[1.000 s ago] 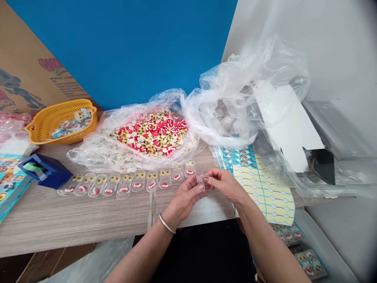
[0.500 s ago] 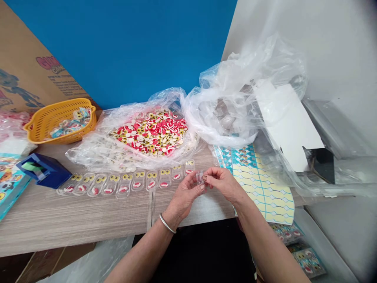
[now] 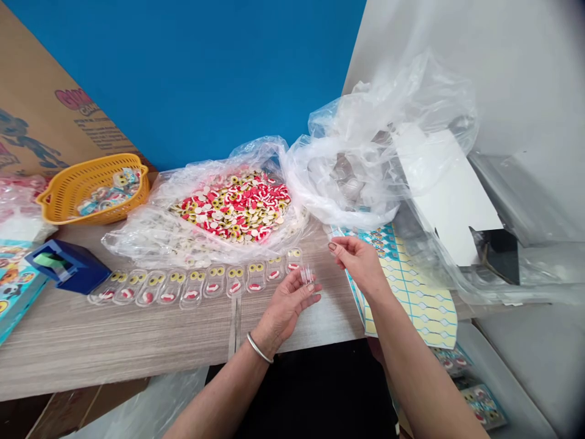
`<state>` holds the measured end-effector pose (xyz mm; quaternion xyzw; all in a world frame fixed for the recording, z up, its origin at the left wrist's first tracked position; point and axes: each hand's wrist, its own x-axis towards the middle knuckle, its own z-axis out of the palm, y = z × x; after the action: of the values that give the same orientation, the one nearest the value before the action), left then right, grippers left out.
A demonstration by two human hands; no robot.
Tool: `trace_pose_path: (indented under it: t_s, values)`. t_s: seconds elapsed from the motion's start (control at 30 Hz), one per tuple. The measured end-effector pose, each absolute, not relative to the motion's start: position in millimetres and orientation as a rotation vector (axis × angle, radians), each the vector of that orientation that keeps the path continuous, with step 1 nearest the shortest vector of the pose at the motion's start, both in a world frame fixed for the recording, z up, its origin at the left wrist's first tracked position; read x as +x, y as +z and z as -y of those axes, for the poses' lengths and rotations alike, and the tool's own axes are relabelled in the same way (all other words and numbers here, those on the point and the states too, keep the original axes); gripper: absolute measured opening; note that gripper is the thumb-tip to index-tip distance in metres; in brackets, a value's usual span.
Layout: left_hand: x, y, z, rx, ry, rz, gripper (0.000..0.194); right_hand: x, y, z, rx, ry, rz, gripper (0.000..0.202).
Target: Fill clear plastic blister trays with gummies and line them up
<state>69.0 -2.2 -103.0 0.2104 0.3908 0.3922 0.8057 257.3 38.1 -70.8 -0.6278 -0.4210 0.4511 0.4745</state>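
Note:
My left hand [image 3: 289,300], with a metal bangle at the wrist, pinches a small stack of clear plastic shells [image 3: 307,275] between thumb and fingers, held just above the table. To the right of it, my right hand [image 3: 359,263] is raised near the patterned sheets, thumb and fingertips pressed together; whatever they hold, if anything, is too small to make out. Left of my hands runs a row of clear plastic blister shells [image 3: 192,286], each showing yellow eye-like pieces and a red-and-white piece. The shells at the row's right end lie close to my left fingertips.
Behind the row lies an open plastic bag of red, white and yellow pieces [image 3: 237,204]. A second clear bag [image 3: 350,183] stands to its right. Yellow and blue printed sheets [image 3: 415,292] lie right. A yellow basket [image 3: 64,189] and blue tape dispenser [image 3: 75,268] stand left.
My right hand has drawn away from the stack, moving right and slightly up toward the sheets. My left hand stays in place with the clear shells.

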Motion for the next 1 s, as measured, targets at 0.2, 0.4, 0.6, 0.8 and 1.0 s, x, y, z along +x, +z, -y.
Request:
trace_pose_path:
  t_s: [0.2, 0.4, 0.6, 0.8, 1.0]
  values:
    - [73, -102, 2, 0.512, 0.869, -0.836, 0.058, 237, -75, -11, -1.391, 1.459, 1.311, 0.025]
    - [70, -102, 4, 0.456, 0.848, -0.845, 0.055, 251, -72, -21, -1.528, 1.190, 1.431, 0.024]
    - [57, -75, -6, 0.318, 0.897, -0.790, 0.057, 265, -72, -61, -1.868, 0.655, 1.646, 0.018]
    - [14, -64, -44, 0.314, 1.117, -0.935, 0.046, 217, -58, -111, -1.556, 0.678, 1.918, 0.017]
    - [-30, -71, -87, 0.325, 1.293, -1.087, 0.043, 140, -61, -180, -1.415, 0.554, 2.356, 0.023]
